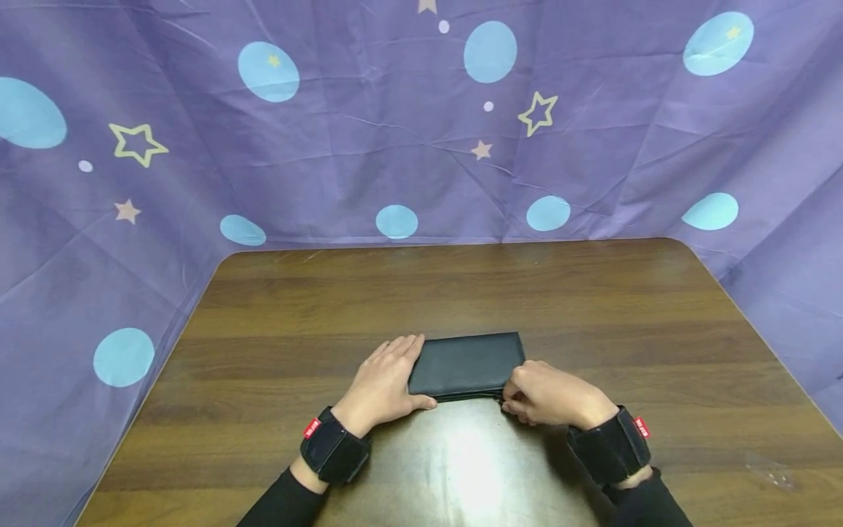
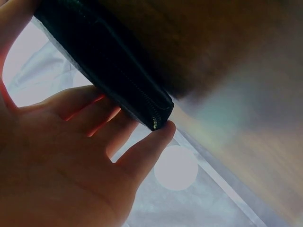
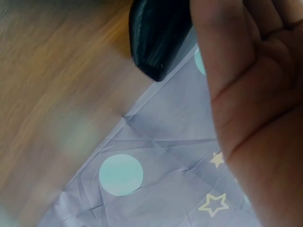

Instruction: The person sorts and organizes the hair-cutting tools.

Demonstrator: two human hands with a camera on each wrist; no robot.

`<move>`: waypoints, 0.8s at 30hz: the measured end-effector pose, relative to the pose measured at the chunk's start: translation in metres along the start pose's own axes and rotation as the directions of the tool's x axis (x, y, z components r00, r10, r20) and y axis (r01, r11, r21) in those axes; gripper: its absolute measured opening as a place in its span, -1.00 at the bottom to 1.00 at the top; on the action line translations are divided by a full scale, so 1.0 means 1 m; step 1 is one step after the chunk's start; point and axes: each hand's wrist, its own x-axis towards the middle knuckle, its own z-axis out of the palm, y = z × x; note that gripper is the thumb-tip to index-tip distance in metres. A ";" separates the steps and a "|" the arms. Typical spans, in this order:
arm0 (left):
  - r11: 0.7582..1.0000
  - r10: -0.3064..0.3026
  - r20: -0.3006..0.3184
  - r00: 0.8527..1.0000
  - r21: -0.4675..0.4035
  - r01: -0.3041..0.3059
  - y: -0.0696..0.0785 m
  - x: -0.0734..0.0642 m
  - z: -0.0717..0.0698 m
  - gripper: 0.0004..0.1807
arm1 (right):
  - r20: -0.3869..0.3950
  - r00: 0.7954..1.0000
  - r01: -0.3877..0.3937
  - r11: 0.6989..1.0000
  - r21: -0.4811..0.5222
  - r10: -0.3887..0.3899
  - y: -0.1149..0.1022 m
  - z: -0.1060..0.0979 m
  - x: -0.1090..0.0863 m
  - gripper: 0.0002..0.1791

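Observation:
A black zippered wallet (image 1: 469, 364) lies flat on the wooden table, its long zipped side facing me. My left hand (image 1: 388, 380) holds its left end, thumb at the near corner and fingers stretched along the short edge. In the left wrist view, gold zipper teeth show at one end of the wallet (image 2: 106, 56), beside a fingertip. My right hand (image 1: 549, 395) has its fingers curled at the near right corner and pinches the zipper pull there, mostly hidden by the fingers. The right wrist view shows the wallet's rounded corner (image 3: 158, 42) beside that hand.
The brown wooden table (image 1: 316, 293) has rounded far corners. A purple cloth (image 1: 369, 146) with blue dots and stars hangs behind it and along both sides. A small clear scrap (image 1: 770, 471) lies toward the right edge. Both wrists wear black straps.

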 end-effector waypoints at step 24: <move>1.000 0.006 -0.008 1.000 -0.006 -0.006 0.001 0.000 0.002 0.15 | -0.054 0.996 0.070 0.990 -0.119 -0.077 -0.010 0.008 0.009 -0.73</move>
